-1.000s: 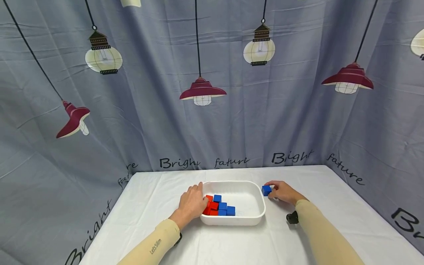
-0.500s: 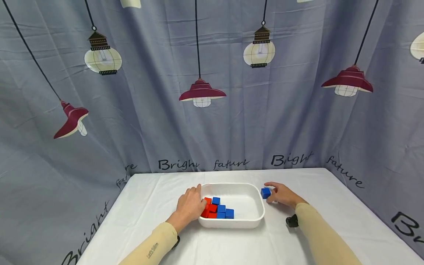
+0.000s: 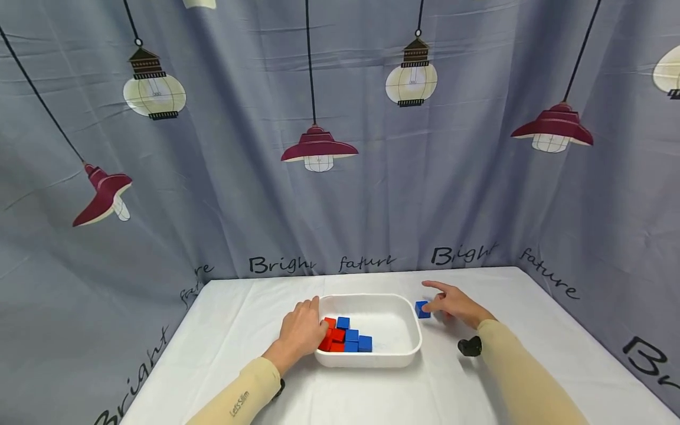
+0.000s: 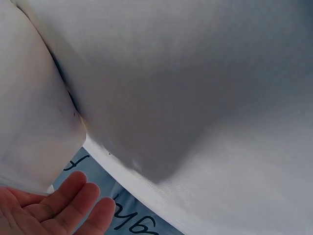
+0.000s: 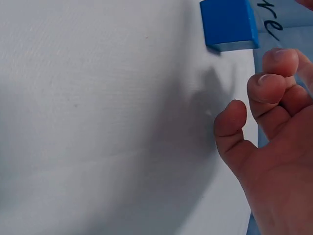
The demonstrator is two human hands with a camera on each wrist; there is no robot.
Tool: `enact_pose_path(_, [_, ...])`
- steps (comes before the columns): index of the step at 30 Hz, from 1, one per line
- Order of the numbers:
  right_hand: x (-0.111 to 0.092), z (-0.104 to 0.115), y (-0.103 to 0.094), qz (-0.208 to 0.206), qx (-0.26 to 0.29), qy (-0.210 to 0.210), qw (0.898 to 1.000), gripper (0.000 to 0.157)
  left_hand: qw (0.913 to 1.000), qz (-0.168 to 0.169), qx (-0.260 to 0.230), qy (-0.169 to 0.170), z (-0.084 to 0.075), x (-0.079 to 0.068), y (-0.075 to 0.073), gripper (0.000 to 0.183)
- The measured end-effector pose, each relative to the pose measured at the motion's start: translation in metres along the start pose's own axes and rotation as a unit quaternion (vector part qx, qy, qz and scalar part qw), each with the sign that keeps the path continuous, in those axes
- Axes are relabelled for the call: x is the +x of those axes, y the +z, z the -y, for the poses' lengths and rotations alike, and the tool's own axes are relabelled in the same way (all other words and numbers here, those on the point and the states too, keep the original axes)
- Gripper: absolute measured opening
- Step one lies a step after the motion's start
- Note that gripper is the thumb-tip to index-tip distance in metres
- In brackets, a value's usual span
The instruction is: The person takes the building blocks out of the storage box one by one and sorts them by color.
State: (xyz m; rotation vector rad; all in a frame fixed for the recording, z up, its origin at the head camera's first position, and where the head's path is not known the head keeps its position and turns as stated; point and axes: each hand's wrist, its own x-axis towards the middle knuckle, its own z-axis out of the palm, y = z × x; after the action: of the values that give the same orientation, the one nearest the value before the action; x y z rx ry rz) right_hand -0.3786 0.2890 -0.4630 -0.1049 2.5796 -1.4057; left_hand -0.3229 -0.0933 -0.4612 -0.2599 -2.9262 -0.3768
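Observation:
At the left end of a white tray, my left hand grips the rim, its thumb over the inner side. The left wrist view shows the fingers beside the tray's outer wall. Several red cubes lie inside the tray at the left, with several blue cubes against them. Just outside the tray's right end, a single blue cube stands on the table. My right hand is beside it with index finger stretched out. In the right wrist view, a gap separates the fingers from this cube.
A white cloth covers the table. Grey-blue curtain printed with lamps and lettering hangs behind and on both sides. A black device is on the right wrist.
My right hand's fingers have spread away from the single blue cube, the index finger lifting and straightening. That cube stays beside the tray. The left hand keeps its grip on the rim.

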Motion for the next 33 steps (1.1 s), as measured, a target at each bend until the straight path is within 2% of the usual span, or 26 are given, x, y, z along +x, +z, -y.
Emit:
enact_pose_path(6, [-0.001, 0.01, 0.001, -0.007, 0.001, 0.004, 1.0, 0.078, 0.9999, 0.008, -0.008, -0.008, 0.002, -0.001, 0.002, 0.064])
enact_pose_path(18, [-0.002, 0.04, -0.002, 0.032, -0.024, -0.066, 0.997, 0.069, 0.9999, 0.006, -0.013, -0.009, 0.0, 0.0, 0.002, 0.063])
enact_pose_path(28, [-0.008, 0.064, 0.003, 0.054, -0.037, -0.082, 0.994, 0.057, 0.9998, 0.006, -0.014, -0.009, -0.001, 0.001, 0.003, 0.064])
enact_pose_path(33, [-0.008, 0.076, 0.009, 0.078, -0.043, -0.09, 0.992, 0.052, 0.9997, 0.01, -0.018, -0.013, -0.001, 0.0, 0.002, 0.064])
